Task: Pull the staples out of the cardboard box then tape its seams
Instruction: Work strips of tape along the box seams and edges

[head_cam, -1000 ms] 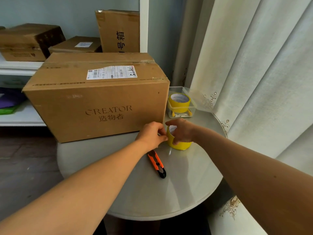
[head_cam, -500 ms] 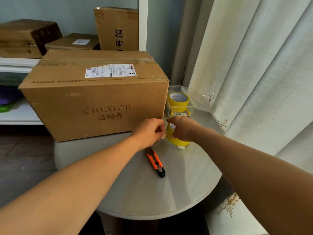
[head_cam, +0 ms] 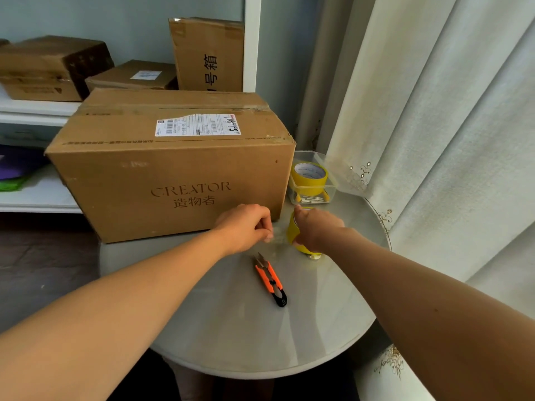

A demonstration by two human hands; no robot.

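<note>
A large brown cardboard box point(head_cam: 173, 175) printed "CREATOR" stands on a round grey table point(head_cam: 260, 337), with a white shipping label on its top. My right hand point(head_cam: 317, 228) grips a yellow tape roll point(head_cam: 293, 231), lifted off the table near the box's lower right corner. My left hand point(head_cam: 246, 227) pinches the clear free end of the tape point(head_cam: 276, 237), a short strip stretched between the two hands. Orange and black snips point(head_cam: 270, 280) lie on the table just below my hands.
A clear plastic tub point(head_cam: 314, 183) behind my right hand holds a second yellow tape roll point(head_cam: 309, 173). Several cardboard boxes point(head_cam: 55, 68) sit on a white shelf behind. A white curtain point(head_cam: 434, 140) hangs close at the right, touching the table's edge.
The tape roll has been lifted off the table. My left hand has drawn a short strip of clear tape away from it to the left.
</note>
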